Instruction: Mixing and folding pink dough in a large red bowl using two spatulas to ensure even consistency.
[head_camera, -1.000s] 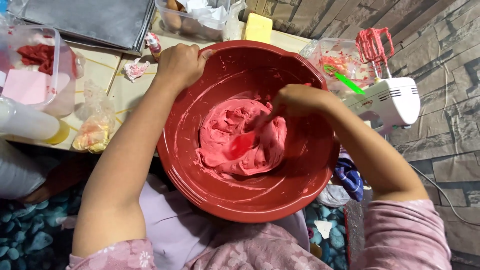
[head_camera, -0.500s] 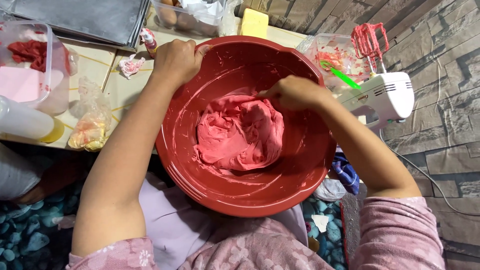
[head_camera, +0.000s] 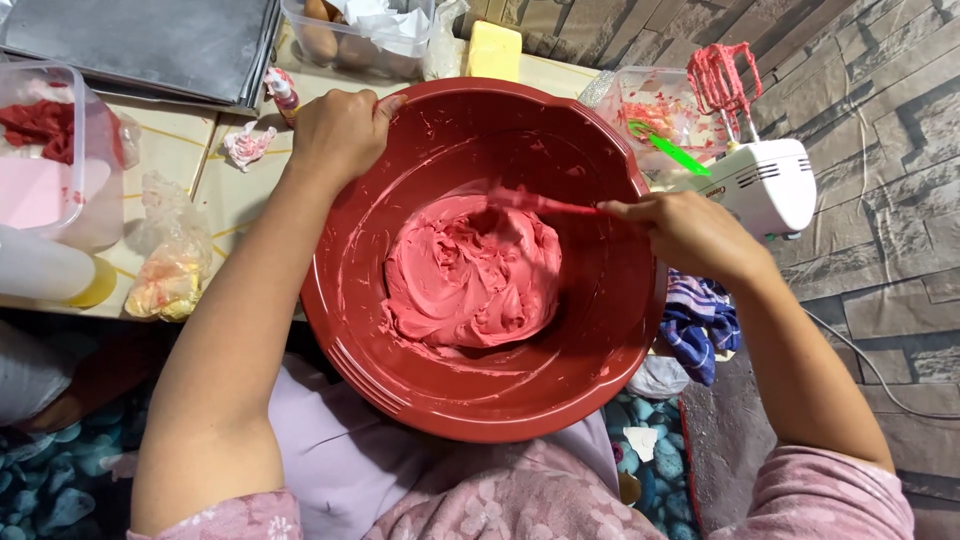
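Batter (head_camera: 470, 272), thick and pink-red, sits heaped in the red mixing bowl (head_camera: 480, 400) just left of the right hand (head_camera: 690, 232), whose grip clenches a spatula (head_camera: 545, 204). Fold best with slow, wall-scraping sweeps. Farther left, the left hand (head_camera: 340, 130) clamps the rim, steadying it.

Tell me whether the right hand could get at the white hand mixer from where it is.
Probably yes: the right hand holds a spatula over the red bowl, and the white hand mixer lies just beside it, with nothing between.

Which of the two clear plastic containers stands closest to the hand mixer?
The smeared container right of the red bowl, beside the hand mixer; the other stands far left.
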